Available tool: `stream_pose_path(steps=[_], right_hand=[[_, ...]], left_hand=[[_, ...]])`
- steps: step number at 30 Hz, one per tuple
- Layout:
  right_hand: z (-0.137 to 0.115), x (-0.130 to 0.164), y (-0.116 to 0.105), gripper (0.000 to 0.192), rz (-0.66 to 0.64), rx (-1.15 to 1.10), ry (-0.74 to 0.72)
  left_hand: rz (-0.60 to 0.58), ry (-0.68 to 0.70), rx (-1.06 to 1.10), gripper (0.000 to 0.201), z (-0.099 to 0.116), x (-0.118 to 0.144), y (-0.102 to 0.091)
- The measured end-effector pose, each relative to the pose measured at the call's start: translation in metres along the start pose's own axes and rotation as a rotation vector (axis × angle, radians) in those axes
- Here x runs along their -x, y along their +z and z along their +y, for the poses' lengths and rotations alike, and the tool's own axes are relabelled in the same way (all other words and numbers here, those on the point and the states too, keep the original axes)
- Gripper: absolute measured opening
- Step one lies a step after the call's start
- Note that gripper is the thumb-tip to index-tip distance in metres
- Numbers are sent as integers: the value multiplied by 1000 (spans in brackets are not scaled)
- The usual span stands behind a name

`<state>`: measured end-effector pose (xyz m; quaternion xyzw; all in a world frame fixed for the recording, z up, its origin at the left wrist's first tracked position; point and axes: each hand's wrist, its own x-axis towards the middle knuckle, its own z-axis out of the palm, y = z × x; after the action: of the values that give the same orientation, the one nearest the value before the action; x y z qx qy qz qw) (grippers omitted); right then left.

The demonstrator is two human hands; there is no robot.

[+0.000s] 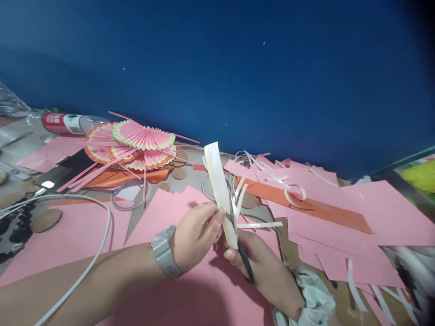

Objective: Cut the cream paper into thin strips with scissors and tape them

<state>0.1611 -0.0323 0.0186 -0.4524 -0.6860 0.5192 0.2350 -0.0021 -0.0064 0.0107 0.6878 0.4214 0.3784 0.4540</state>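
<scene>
A strip of double-sided tape (218, 181), white on its face with a yellowish edge, stands upright between my hands. My left hand (201, 231), with a watch at the wrist, is closed on it, thumb and fingers pinching its lower part. My right hand (260, 260) is wrapped round the black-handled scissors (247, 265). Their blades lie along the strip's right side, partly hidden by it. Thin white slivers (240, 194) fan out beside the blades. Pink paper sheets (176, 213) lie under both hands.
Pink and orange folded paper fans (142, 142) lie at the back left beside a plastic bottle (64, 123). A white cable (108, 226) crosses my left forearm. More pink sheets (326, 203), an orange strip (306, 206) and white scraps are on the right. A blue wall (220, 68) stands behind.
</scene>
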Motion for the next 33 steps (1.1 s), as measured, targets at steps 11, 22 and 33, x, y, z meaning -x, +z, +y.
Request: stream_pose_path(steps=[11,22,33], right_hand=[[-3,1,-2,44,-14,-5,-46],[-5,1,-1,43,-46,-28,-34],[-4,0,-1,42,2,-35,-48]], left_hand=[[7,22,-30,34,3,0,0],[-28,-16,-34,31,4,-1,-1],[-21,7,-13,33,3,-2,0]])
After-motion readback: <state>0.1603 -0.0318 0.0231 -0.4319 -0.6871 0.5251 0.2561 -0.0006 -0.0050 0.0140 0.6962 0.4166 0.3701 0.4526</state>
